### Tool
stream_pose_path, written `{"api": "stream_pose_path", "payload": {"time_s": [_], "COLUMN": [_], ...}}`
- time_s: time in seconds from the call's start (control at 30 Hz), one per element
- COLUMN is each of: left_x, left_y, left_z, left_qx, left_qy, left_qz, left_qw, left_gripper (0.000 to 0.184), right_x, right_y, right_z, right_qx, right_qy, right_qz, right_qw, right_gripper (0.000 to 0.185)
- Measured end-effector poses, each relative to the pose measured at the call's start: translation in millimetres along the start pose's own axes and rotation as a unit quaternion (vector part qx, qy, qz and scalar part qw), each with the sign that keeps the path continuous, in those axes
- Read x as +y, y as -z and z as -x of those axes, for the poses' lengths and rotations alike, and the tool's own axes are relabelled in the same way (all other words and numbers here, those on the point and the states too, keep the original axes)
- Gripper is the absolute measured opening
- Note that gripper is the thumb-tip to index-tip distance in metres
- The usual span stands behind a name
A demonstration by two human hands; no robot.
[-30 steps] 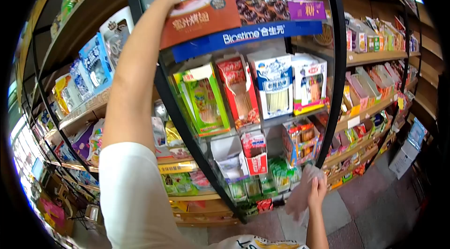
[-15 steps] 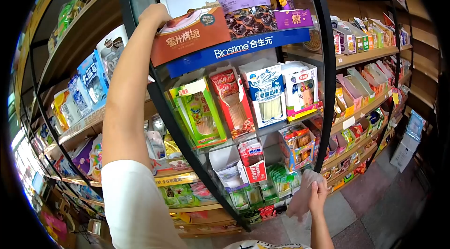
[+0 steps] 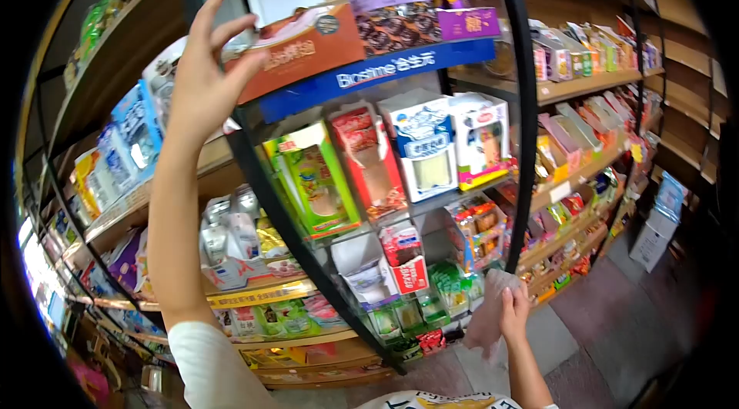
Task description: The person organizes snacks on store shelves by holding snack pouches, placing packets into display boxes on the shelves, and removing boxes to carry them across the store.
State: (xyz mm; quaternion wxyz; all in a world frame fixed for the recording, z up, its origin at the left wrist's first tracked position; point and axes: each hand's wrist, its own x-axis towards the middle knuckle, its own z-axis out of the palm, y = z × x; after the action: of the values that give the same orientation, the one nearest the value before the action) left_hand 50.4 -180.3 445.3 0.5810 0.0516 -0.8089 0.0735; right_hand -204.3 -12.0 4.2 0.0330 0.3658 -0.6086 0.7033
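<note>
My left hand (image 3: 208,70) is raised at the upper left, fingers spread, beside the left end of a reddish-brown box (image 3: 312,47) on the top shelf; whether a fingertip touches the box is unclear. Right of that box stand a purple pouch (image 3: 392,13) and a purple box (image 3: 469,23), above a blue label strip (image 3: 385,76). Low at the right, my right hand (image 3: 514,309) is closed on a thin, crumpled translucent sheet (image 3: 486,320), which hangs in front of the rack's lower corner.
A black-framed rack (image 3: 523,101) holds a green box (image 3: 315,182), a red box (image 3: 369,163) and a blue-and-white box (image 3: 422,149). Wooden shelves (image 3: 593,86) of snacks line both sides. A white carton (image 3: 653,240) stands on the tiled floor at the right.
My left hand has come off the brown box's upper left corner, and its fingers have spread. The rack has shifted slightly left in view. My right hand still holds the sheet.
</note>
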Motion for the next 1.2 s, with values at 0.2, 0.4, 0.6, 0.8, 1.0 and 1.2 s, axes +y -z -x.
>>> {"api": "stream_pose_path", "payload": {"time_s": [0.2, 0.4, 0.6, 0.8, 1.0, 1.2], "left_x": [71, 139, 194, 225, 243, 247], "left_y": [-1, -50, -78, -122, -144, -152], "left_z": [102, 168, 161, 167, 166, 169], "left_qx": [-0.051, -0.053, -0.079, -0.063, -0.06, -0.058], "left_qy": [-0.033, 0.123, 0.249, 0.216, 0.203, 0.192], "left_qz": [0.524, 0.803, 0.813, 0.765, 0.745, 0.734], "left_qw": [0.85, 0.581, 0.52, 0.604, 0.633, 0.649], "left_gripper": [0.029, 0.04, 0.027, 0.028, 0.03, 0.032], "right_x": [3, 10, 14, 31, 41, 41], "right_y": [16, 51, 105, 157, 185, 177], "right_z": [7, 22, 37, 47, 46, 37], "right_qx": [0.029, 0.042, 0.052, 0.064, 0.061, 0.045], "right_qy": [0.024, -0.007, -0.036, -0.054, -0.092, -0.087], "right_qz": [0.043, 0.07, 0.08, 0.085, 0.093, 0.077], "right_qw": [0.998, 0.997, 0.995, 0.993, 0.99, 0.992], "right_gripper": [0.024, 0.025, 0.02, 0.021, 0.021, 0.021]}}
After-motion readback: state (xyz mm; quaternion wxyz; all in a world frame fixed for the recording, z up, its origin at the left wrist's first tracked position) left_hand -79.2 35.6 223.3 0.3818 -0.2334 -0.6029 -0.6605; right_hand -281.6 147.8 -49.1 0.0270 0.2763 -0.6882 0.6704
